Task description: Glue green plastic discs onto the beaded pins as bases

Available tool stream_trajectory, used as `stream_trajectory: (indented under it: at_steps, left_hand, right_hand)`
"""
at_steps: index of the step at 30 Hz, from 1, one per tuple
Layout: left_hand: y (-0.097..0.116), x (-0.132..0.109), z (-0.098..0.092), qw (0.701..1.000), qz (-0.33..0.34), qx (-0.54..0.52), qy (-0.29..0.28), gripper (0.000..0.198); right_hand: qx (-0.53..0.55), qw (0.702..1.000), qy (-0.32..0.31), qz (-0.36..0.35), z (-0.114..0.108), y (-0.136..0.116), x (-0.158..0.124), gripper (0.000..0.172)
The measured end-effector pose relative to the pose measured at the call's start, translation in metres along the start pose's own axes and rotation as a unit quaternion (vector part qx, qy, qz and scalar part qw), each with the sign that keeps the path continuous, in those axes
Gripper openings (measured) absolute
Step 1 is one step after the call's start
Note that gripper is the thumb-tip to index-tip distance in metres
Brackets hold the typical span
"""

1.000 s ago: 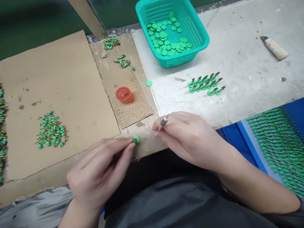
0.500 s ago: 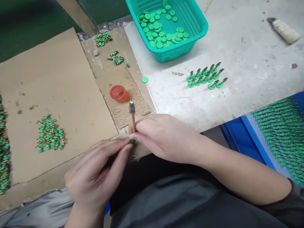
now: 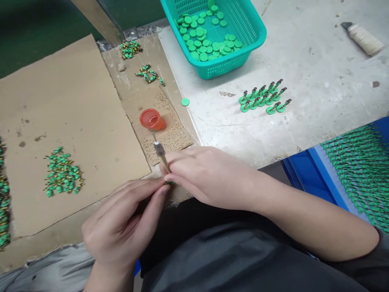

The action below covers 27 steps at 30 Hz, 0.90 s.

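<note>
Green figurine (image 3: 170, 182) sits at the very tips of the grip of the left hand (image 3: 124, 223), pinched with thumb and forefinger closed down on it, over the near edge of the table (image 3: 319, 89). Only a sliver of green shows between the two hands; which way the piece is turned cannot be told. Just beside it, the right hand (image 3: 209, 178) has its thumb and forefinger closed around a slim pen-like tool (image 3: 159, 151), whose thin tip points up and away from the piece, towards the red cup (image 3: 150, 119). Whether the right fingertips also touch the figurine is hidden. A heap of loose figurines (image 3: 63, 172) lies on cardboard (image 3: 73, 101) left of the grip, well apart from it.
</note>
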<state>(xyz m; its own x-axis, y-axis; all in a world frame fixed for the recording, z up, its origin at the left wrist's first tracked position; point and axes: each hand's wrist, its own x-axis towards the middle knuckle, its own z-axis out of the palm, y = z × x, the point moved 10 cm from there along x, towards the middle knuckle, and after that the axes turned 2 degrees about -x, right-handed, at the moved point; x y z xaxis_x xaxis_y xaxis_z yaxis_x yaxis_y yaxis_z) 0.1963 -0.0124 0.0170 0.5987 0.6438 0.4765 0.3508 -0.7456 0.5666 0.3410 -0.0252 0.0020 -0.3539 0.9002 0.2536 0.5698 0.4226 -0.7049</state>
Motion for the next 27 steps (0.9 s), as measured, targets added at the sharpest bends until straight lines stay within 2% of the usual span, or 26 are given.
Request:
stream_trajectory:
  at_steps: [7,13,20,27]
  left_hand:
    - [-0.002,-0.002,0.000,1.000,0.008,-0.002,-0.005,0.034]
    - [-0.002,0.000,0.000,1.000,0.009,-0.001,-0.008,0.031]
    - [-0.002,-0.001,-0.001,1.000,0.001,0.012,-0.003,0.028]
    - [-0.004,-0.003,-0.002,1.000,-0.002,0.015,-0.001,0.035]
  right_hand:
    - [-0.014,0.997,-0.059,-0.043,-0.002,-0.011,0.008,0.024]
    - [-0.010,0.998,-0.049,-0.028,-0.004,-0.006,0.007,0.020]
    - [0.008,0.998,-0.049,-0.039,-0.002,-0.007,0.007,0.023]
    - [0.034,0.997,-0.052,-0.042,-0.004,-0.007,0.010,0.025]
